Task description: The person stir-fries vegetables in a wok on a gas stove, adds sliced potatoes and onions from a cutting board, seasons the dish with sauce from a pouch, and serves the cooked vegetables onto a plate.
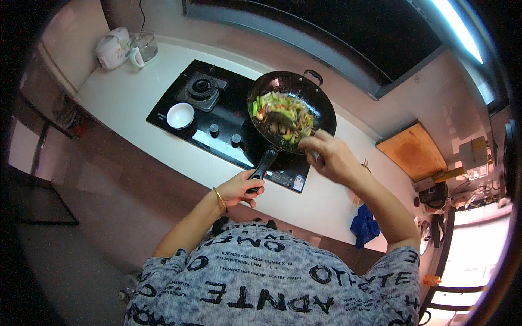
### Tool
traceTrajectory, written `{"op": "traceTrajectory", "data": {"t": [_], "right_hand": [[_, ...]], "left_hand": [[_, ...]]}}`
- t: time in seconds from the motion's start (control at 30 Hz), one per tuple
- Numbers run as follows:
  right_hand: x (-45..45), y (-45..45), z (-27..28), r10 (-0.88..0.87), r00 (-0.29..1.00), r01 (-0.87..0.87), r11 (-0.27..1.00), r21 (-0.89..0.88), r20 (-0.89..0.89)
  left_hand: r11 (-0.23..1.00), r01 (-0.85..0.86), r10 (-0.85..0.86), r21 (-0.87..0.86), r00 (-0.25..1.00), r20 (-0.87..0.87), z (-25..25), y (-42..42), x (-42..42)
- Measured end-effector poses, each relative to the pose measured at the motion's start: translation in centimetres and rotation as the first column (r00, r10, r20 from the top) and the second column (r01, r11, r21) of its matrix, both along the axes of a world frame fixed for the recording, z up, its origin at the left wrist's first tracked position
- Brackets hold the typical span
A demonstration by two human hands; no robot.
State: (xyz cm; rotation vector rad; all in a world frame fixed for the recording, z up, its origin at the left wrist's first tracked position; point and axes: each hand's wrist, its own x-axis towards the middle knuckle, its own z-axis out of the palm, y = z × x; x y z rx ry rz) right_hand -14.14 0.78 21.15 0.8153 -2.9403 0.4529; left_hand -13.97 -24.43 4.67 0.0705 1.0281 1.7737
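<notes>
My left hand (244, 189) grips the black handle (264, 165) of a dark wok (320, 108), which sits over the right side of a black glass gas hob (240, 118). Inside the wok lie chopped green vegetables (281, 104) with some red and pale pieces. My right hand (326, 157), above the wok's near right rim, is closed around the handle of a spatula (282, 119). The spatula's dark blade is among the vegetables and partly blurred. A small white bowl (180, 115) stands on the hob's left part, in front of the uncovered burner (202, 89).
A glass jug (144, 47) and a white appliance (114, 49) stand at the counter's far left. A wooden cutting board (412, 151) is at the right, with a blue cloth (365, 226) near the counter's front edge. The range hood (285, 30) overhangs the back.
</notes>
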Motion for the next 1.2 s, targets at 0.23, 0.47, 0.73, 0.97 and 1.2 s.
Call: {"op": "traceTrajectory", "data": {"t": [0.23, 0.47, 0.73, 0.97, 1.2], "right_hand": [[-4.1, 1.8, 0.7, -0.231, 0.966, 0.217, 0.969, -0.119, -0.119], [-2.5, 3.0, -3.1, 0.2, 0.969, -0.179, 0.973, 0.144, -0.145], [-0.2, 2.5, -4.2, 0.107, 0.992, -0.099, 0.99, 0.101, -0.072], [-2.9, 7.3, 2.4, -0.461, 0.868, 0.492, 0.741, -0.457, 0.188], [-6.4, 13.6, -0.6, -0.612, 0.728, 0.649, 0.469, -0.599, 0.31]], "left_hand": [[1.0, -0.004, 0.004, 0.019, 1.0, -0.009, -0.6, 0.1, 0.0], [0.999, -0.018, 0.018, 0.041, 1.0, -0.015, 0.1, 0.0, 0.0], [1.0, -0.014, 0.014, 0.026, 1.0, -0.009, 0.5, 0.0, 0.1], [1.0, -0.008, 0.008, 0.011, 1.0, 0.002, -0.1, 0.0, 0.0], [1.0, 0.017, -0.018, 0.008, 1.0, 0.005, -0.3, 0.1, -0.2]]}}
